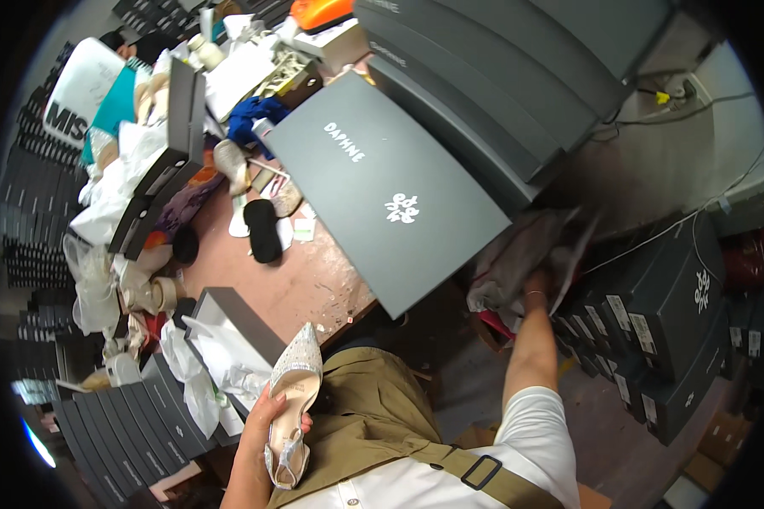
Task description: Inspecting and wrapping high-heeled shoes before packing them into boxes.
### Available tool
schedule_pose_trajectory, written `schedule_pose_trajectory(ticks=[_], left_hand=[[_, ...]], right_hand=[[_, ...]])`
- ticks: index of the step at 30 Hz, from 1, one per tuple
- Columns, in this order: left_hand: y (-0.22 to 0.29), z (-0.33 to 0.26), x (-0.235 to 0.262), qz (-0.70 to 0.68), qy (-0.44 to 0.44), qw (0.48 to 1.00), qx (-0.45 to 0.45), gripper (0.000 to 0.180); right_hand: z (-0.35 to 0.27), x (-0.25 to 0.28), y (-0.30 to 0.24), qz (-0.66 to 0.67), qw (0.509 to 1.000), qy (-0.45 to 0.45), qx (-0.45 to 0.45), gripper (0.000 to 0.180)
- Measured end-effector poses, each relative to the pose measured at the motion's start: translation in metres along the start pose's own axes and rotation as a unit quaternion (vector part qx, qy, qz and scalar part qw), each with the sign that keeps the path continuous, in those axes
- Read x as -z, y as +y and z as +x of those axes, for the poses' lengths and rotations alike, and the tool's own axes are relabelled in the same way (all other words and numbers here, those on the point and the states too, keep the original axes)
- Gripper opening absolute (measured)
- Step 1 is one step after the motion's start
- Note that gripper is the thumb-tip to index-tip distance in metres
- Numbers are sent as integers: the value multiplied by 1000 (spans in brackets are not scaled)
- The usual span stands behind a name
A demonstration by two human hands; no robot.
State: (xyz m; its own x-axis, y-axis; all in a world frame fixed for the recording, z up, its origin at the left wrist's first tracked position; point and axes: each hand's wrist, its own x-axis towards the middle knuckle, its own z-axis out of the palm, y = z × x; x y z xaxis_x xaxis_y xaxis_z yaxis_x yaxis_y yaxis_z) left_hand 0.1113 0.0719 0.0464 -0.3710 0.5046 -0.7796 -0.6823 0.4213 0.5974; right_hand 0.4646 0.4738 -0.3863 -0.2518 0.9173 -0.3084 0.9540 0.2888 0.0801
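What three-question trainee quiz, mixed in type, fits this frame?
1. True or false: the left hand holds a glittery silver pointed-toe slingback shoe.
2. Multiple choice: the right hand reaches into A) crumpled white wrapping paper beside stacked dark boxes, B) a blue cloth, C) an orange case.
3. Fill in: a large dark grey cardboard box lid lies on the reddish-brown ___, overhanging its edge.

Key: 1 true; 2 A; 3 table.
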Motion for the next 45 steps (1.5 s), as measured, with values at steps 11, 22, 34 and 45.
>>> schedule_pose_trajectory(ticks=[11,22,34,45], left_hand=[[-9,9,23,-152,-43,983,-93,79],[-39,20,85,-185,82,881,-429,56],[-31,-15,141,-195,132,835,-497,64],[-39,-12,161,-267,28,876,-400,56]], right_hand=[[-209,277,-127,454,871,-70,175,26],[-343,353,-429,297,648,-13,701,62],[-412,384,-471,224,641,42,733,41],[-412,358,-484,357,628,-116,682,45]])
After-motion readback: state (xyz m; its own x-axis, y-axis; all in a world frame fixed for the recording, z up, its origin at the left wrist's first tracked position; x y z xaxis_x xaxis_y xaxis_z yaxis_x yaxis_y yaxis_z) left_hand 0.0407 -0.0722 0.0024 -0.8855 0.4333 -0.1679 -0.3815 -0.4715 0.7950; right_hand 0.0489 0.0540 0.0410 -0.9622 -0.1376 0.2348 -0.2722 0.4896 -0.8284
